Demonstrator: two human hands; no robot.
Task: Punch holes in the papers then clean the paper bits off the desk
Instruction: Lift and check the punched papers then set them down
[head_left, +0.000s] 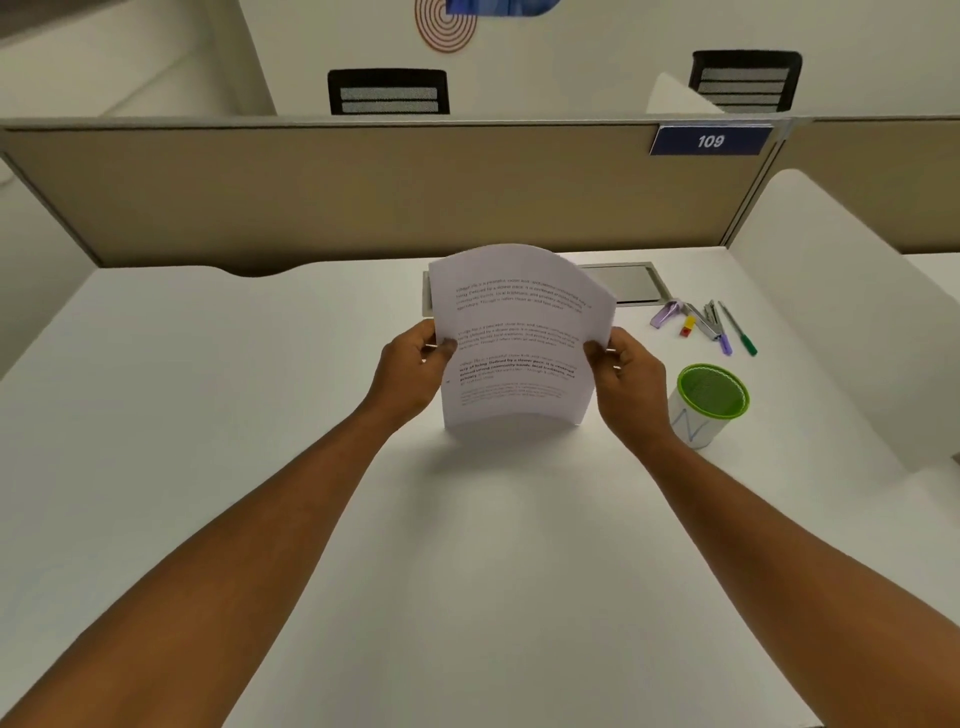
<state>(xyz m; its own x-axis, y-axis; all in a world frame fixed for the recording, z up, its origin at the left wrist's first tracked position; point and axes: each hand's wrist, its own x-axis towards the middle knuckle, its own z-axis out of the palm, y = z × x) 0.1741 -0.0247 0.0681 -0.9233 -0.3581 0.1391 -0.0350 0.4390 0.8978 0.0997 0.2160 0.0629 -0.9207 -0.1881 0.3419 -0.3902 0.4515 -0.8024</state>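
White papers (517, 338) stand upright on the desk (208, 415), bottom edge touching the surface, top bowing away from the camera! Both forearms stretch forward, the left hand (415, 364) clamped on the left edge, thumb across the printed face, and the right hand (626, 379) pinching the right edge the same way. Off to the right, a green-rimmed cup (709, 402) sits near the right wrist, with pens (727, 327) and small tools beyond it.

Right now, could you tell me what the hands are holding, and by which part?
A stack of printed papers, held upright: the left hand grips its left edge and the right hand its right edge, bottom edge at the desk.
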